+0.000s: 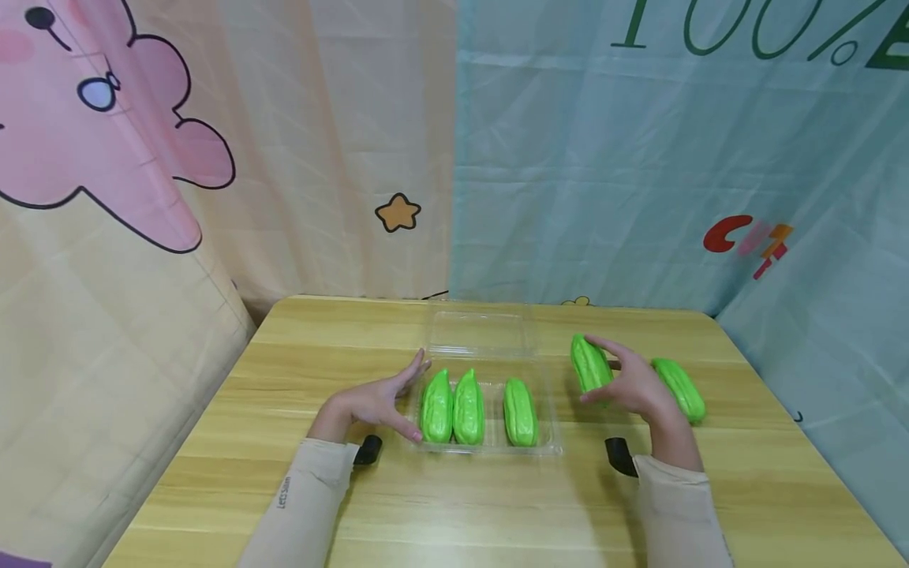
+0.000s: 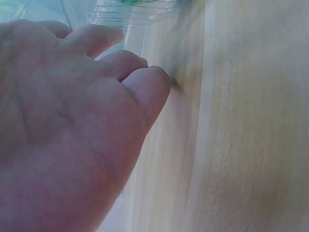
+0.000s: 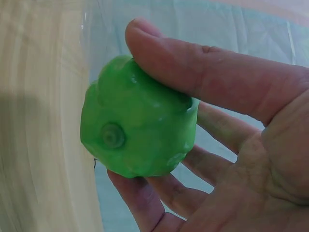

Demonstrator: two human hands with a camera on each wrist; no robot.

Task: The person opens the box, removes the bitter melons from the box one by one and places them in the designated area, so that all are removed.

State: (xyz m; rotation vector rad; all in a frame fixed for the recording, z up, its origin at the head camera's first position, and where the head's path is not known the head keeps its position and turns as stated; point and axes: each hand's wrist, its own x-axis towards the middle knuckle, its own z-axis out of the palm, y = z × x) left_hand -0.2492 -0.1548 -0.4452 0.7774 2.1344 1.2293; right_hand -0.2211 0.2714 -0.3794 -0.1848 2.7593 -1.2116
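Note:
My right hand (image 1: 637, 386) grips a bright green bitter melon (image 1: 589, 363) between thumb and fingers, right of a clear plastic clamshell box (image 1: 490, 450). In the right wrist view the melon's (image 3: 140, 121) rounded, stubby-stemmed end faces the camera. Three more bitter melons lie upright side by side in the box: two at the left (image 1: 436, 406), together, and one (image 1: 521, 412) farther right, with a gap between. My left hand (image 1: 375, 400) spreads thumb and fingers along the box's left side, seeming to touch its edge. The left wrist view shows little of the box (image 2: 130, 18).
One further bitter melon (image 1: 679, 389) lies on the wooden table (image 1: 440, 513), just beyond my right wrist. The box's transparent lid (image 1: 479, 335) is folded back toward the table's far edge. Printed curtains (image 1: 341, 142) hang behind and on both sides.

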